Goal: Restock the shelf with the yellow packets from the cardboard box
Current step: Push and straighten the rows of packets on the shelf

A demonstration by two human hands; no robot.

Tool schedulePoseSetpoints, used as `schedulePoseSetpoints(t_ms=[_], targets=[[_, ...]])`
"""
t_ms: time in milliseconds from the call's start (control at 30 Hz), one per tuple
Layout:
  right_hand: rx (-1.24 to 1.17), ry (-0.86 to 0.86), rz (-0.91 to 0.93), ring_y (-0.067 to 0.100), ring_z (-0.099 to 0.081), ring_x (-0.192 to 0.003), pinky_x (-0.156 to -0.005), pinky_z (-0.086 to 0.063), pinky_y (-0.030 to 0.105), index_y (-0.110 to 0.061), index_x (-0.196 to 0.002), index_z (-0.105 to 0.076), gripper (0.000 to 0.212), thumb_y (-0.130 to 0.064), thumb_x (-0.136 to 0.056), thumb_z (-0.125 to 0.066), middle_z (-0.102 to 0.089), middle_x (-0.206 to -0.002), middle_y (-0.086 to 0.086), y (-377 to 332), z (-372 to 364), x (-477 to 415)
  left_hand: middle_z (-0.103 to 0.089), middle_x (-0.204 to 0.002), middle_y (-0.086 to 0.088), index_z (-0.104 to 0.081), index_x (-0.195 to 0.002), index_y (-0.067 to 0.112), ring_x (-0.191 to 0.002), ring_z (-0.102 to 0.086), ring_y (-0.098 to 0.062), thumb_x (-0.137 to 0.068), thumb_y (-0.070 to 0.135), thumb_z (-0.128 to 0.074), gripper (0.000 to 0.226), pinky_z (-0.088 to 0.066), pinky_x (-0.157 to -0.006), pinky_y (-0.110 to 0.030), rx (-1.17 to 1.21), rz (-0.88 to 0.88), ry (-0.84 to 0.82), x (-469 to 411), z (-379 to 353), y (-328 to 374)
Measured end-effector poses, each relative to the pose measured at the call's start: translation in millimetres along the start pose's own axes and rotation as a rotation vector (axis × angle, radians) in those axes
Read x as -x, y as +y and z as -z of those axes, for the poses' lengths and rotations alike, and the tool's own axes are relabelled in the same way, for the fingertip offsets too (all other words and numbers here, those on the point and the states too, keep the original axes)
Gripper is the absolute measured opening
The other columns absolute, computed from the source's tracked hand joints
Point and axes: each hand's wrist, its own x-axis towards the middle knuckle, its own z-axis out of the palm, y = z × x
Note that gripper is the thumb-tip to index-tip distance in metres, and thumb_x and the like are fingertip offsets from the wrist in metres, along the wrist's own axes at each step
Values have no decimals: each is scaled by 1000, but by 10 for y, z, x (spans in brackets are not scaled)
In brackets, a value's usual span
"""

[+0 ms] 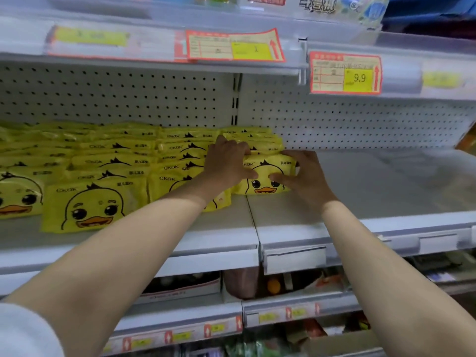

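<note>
Sleeve (pixel 23 331) at 7 o'clock. Your left hand (pixel 226 163) and right hand (pixel 306 176) clasp one yellow packet (pixel 265 176) by its ends on the shelf (pixel 373 181), long axis 9-to-3. Room for it looks to lie toward 3 o'clock, right hand nearer.

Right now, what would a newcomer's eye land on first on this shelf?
Rows of yellow duck packets fill the left half of the middle shelf. At their right end, the left hand and right hand grip the front packet by its sides. Above right, a red-edged 9.9 price tag hangs on the upper shelf's rail.
</note>
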Motion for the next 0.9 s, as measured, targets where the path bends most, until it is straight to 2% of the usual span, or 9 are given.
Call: schedulePoseSetpoints(t_ms=[133,233,367,433,533,667,900], targets=[[64,23,12,20,-37,-136,-110,-29,24,-23,-136,-56,74,-29,-69,-90,-35,-142,3,-35,-8,27,-56,-122,-3,-56,-123,26,-124,-37,-28,-68,59,-77,68,-35,-96,-38,-30,-26,31,66,-11,-20],[128,95,24,23,-27,-144,-114,-24,29,-24,-138,-54,72,-33,-74,-86,-32,-152,5,-173,-44,50,-56,-122,-3,-55,-124,24,-122,-39,-26,-67,58,-78,70,-36,-100,-38,-4,-47,62,134,61,-127],[142,176,110,27,-30,-140,-114,-28,34,-22,-135,-58,68,-41,-75,-83,-42,-148,8,-561,-248,83,-56,-122,-2,-54,-126,24,-121,-39,-25,-67,56,-79,71,-37,-101,-37,5,-53,109,263,274,-352],[113,156,165,26,-31,-138,-110,-26,29,-21,-131,-61,62,-40,-77,-83,-47,-144,7,-822,-425,93,-56,-123,-3,-53,-125,23,-122,-39,-25,-68,55,-79,71,-37,-101,-38,26,-51,136,371,414,-536],[93,141,239,26,-34,-136,-105,-24,24,-22,-125,-65,51,-34,-79,-82,-52,-138,6,-1273,-787,96,-56,-122,-4,-54,-125,23,-122,-40,-26,-69,56,-77,69,-38,-98,-37,20,-36,175,596,635,-952],[59,67,293,23,-37,-133,-98,-22,16,-20,-116,-70,44,-37,-77,-81,-56,-132,5,-1912,-1439,227,-58,-124,-3,-55,-126,22,-122,-40,-26,-70,58,-76,70,-38,-99,-38,-5,16,213,954,991,-1680],[32,-77,351,25,-37,-134,-111,-29,31,-22,-113,-71,39,-37,-79,-81,-59,-132,1,-2927,-2575,568,-58,-127,-3,-56,-127,23,-126,-39,-27,-71,54,-77,67,-38,-99,-36,-35,170,223,1714,1565,-2983]])
